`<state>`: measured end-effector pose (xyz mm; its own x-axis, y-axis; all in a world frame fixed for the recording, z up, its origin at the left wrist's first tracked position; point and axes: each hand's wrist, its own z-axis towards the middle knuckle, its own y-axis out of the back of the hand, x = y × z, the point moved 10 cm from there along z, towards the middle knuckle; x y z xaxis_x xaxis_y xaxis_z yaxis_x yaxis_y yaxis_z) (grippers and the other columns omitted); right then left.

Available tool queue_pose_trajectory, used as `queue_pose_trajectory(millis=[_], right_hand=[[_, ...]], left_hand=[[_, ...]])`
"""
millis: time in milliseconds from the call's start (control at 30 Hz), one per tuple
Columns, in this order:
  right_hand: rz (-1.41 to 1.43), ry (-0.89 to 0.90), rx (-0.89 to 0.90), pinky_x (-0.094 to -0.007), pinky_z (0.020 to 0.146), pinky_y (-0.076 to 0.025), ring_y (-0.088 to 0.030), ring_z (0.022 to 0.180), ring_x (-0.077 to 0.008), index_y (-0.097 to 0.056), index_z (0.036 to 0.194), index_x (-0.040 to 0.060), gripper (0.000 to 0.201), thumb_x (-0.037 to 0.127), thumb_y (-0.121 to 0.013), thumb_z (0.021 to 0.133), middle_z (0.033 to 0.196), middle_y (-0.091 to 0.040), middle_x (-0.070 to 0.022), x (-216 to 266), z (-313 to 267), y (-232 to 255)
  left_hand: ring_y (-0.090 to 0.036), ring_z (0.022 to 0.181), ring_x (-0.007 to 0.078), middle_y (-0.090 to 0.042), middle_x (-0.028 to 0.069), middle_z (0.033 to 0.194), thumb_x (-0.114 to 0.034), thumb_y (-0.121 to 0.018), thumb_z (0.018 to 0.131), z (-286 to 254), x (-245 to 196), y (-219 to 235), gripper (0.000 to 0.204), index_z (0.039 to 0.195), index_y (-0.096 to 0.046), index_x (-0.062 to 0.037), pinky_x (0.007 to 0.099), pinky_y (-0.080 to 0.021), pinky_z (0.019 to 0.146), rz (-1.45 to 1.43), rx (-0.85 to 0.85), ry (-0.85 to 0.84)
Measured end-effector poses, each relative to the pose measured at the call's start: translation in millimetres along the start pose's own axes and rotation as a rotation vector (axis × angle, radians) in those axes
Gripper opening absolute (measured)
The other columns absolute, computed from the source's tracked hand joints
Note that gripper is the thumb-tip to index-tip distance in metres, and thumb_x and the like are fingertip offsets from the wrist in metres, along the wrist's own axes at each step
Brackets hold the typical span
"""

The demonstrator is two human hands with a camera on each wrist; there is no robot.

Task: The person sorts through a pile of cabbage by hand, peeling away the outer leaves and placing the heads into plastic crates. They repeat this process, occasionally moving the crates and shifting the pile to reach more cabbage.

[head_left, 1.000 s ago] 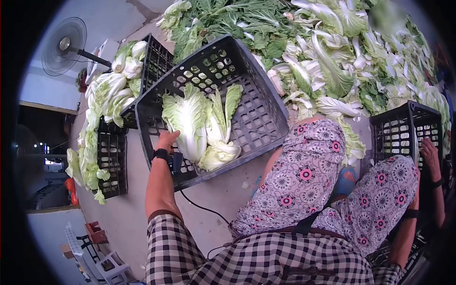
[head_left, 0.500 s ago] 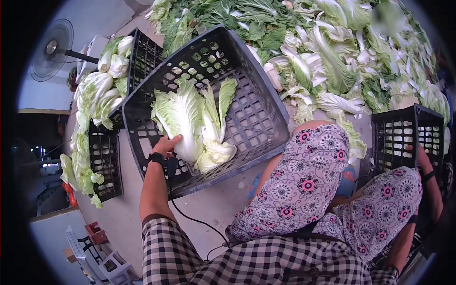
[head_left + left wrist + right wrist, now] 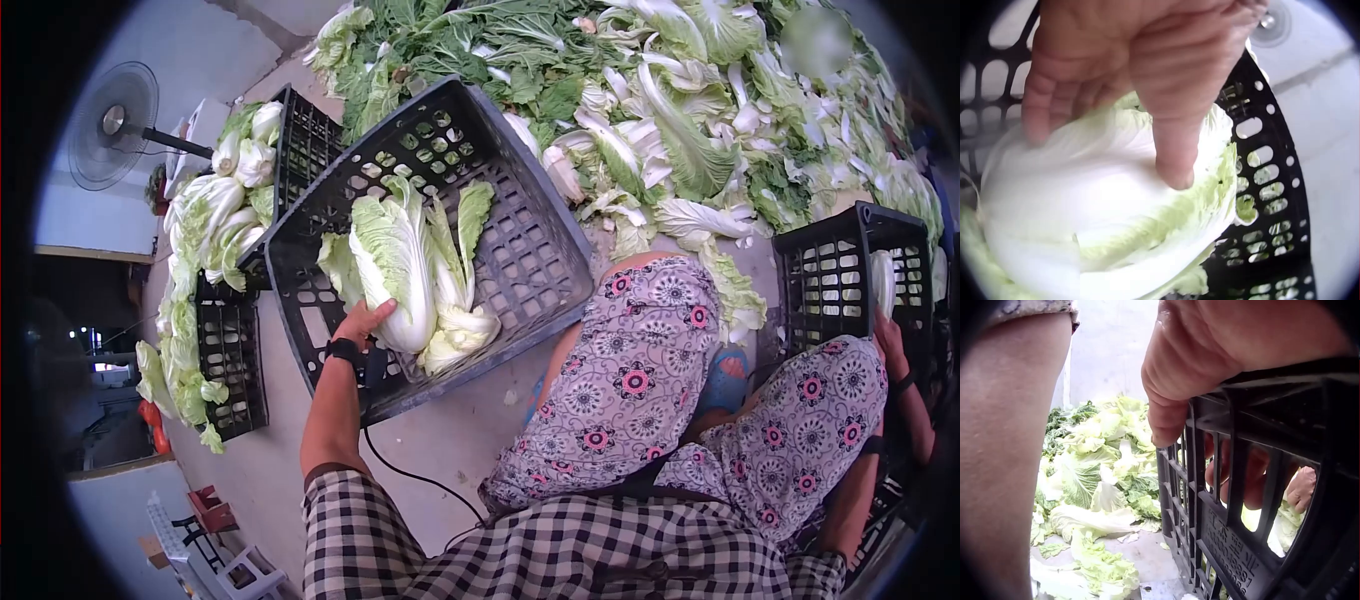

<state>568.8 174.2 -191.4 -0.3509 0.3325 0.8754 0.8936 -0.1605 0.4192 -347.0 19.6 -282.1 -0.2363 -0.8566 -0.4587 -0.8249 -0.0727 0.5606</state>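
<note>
My left hand [image 3: 362, 322] grips a pale napa cabbage [image 3: 393, 265] inside a large black slatted crate [image 3: 535, 150]. In the left wrist view its thumb [image 3: 1175, 156] presses on the white side, with the fingers spread over the far side. More napa cabbage [image 3: 460, 335] lies against it in the crate. My right hand [image 3: 1210, 350] holds the upper edge of another black crate [image 3: 1235, 519], thumb outside and fingers behind the slats. In the head view my right hand is hidden behind my knee.
Another person's hand [image 3: 888, 338] is by a cabbage in the right crate. A big heap of loose leaves [image 3: 690, 120] spreads ahead. Crates of cabbages [image 3: 215, 225] stand on the left, near a fan [image 3: 113, 120]. A black cable [image 3: 425, 470] crosses the floor.
My left hand has shifted the held cabbage slightly right and turned it, baring a leaf at its left. The other person's hand has moved lower at the right crate, now near a white cabbage.
</note>
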Motion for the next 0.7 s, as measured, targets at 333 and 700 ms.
queue_pose_trajectory(millis=[333, 700], right_hand=[[0.035, -0.010, -0.021, -0.0267, 0.077, -0.044, -0.051, 0.083, -0.0114, -0.056, 0.106, -0.0027, 0.026, 0.016, -0.053, 0.089, 0.091, -0.060, -0.0060, -3, -11, 2], [0.098, -0.022, -0.008, -0.0266, 0.076, -0.044, -0.052, 0.082, -0.0115, -0.056, 0.106, -0.0032, 0.024, 0.015, -0.051, 0.090, 0.090, -0.060, -0.0064, -8, -21, 2]], left_hand=[[-0.063, 0.083, 0.0261, -0.063, 0.0208, 0.101, -0.029, -0.085, 0.064, 39, -16, -10, 0.074, 0.112, -0.049, 0.0157, 0.0366, -0.052, 0.074, 0.081, -0.144, -0.247], [-0.065, 0.076, 0.0235, -0.066, 0.0145, 0.097, -0.026, -0.079, 0.068, 7, -34, 8, 0.063, 0.115, -0.053, 0.0068, 0.0343, -0.053, 0.067, -0.160, -0.038, -0.156]])
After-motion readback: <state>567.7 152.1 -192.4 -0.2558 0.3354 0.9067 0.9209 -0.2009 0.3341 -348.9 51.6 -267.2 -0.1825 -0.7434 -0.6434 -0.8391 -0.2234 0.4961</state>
